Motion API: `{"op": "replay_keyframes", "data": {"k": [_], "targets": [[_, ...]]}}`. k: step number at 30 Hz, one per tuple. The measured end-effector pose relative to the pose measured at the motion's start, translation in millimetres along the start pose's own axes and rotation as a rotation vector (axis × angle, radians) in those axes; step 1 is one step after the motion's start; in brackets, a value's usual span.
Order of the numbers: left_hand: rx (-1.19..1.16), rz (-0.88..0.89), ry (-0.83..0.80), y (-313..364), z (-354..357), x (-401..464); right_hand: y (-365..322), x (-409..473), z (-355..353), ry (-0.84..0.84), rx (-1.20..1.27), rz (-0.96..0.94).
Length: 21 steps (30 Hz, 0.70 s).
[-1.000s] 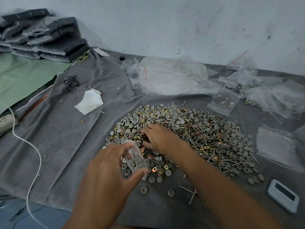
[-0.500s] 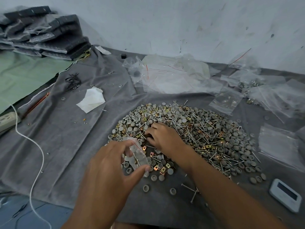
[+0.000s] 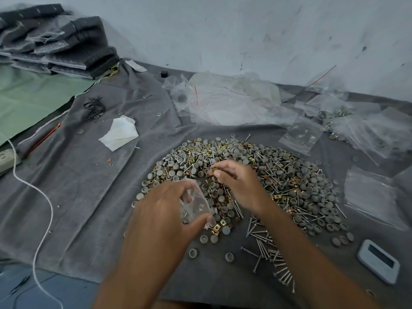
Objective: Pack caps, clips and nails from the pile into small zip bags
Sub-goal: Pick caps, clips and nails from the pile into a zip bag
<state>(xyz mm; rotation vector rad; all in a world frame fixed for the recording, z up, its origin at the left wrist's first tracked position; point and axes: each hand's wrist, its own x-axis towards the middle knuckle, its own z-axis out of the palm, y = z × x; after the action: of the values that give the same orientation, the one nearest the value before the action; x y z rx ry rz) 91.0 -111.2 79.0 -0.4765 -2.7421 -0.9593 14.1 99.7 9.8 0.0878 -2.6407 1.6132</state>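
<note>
Above the pile (image 3: 256, 181), my right hand (image 3: 236, 184) pinches a brass clip (image 3: 215, 170); I should drop it squarely into the bag (image 3: 195, 206) my left hand (image 3: 165, 217) grips beside it.

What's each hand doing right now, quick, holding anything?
Left hand: grips a small zip bag, fingers curled round it.
Right hand: pinches a small brass clip at its fingertips, above the pile.

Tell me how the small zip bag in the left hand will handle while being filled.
The zip bag looks thin and crumpled, so probably floppy. The left hand pinches it, likely to keep its mouth open. Few pieces show inside, so probably light.
</note>
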Motion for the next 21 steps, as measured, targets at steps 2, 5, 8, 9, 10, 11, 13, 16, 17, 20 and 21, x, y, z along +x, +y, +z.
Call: {"op": "replay_keyframes", "data": {"k": [2,5,8,9,10,11,13,16,17,20,21], "targets": [[0.001,0.022,-0.001,6.7,5.0,3.8,-8.7,-11.3,-12.9,-0.021,0.242,0.073],[-0.014,0.051,-0.01,19.3,10.8,7.9,-26.8,-32.5,-33.5,-0.061,0.472,0.08],[-0.02,0.063,-0.028,25.3,18.1,11.8,-51.1,-55.2,-47.4,-0.11,0.518,-0.002],[-0.015,0.058,-0.046,25.9,21.1,12.8,-59.3,-62.4,-49.8,-0.131,0.51,-0.03],[-0.014,0.051,-0.067,26.4,23.9,13.6,-66.3,-70.1,-51.3,-0.143,0.48,-0.051],[-0.015,0.047,-0.083,26.8,26.3,13.7,-72.2,-77.3,-51.6,-0.142,0.42,-0.063],[-0.025,0.053,-0.095,27.2,30.2,13.3,-78.1,-88.7,-49.4,-0.102,0.209,-0.074],[-0.039,0.061,-0.085,27.7,34.9,12.0,-79.7,-97.7,-41.2,0.053,-0.109,-0.111],[-0.035,0.061,-0.08,27.8,36.3,12.0,-80.3,-98.7,-38.2,0.084,-0.165,-0.12],[-0.015,0.064,-0.067,27.7,39.2,12.0,-79.0,-98.6,-31.2,0.107,-0.262,-0.112],[-0.008,0.067,-0.064,27.7,39.8,12.1,-78.1,-98.3,-30.3,0.121,-0.288,-0.106]]}}
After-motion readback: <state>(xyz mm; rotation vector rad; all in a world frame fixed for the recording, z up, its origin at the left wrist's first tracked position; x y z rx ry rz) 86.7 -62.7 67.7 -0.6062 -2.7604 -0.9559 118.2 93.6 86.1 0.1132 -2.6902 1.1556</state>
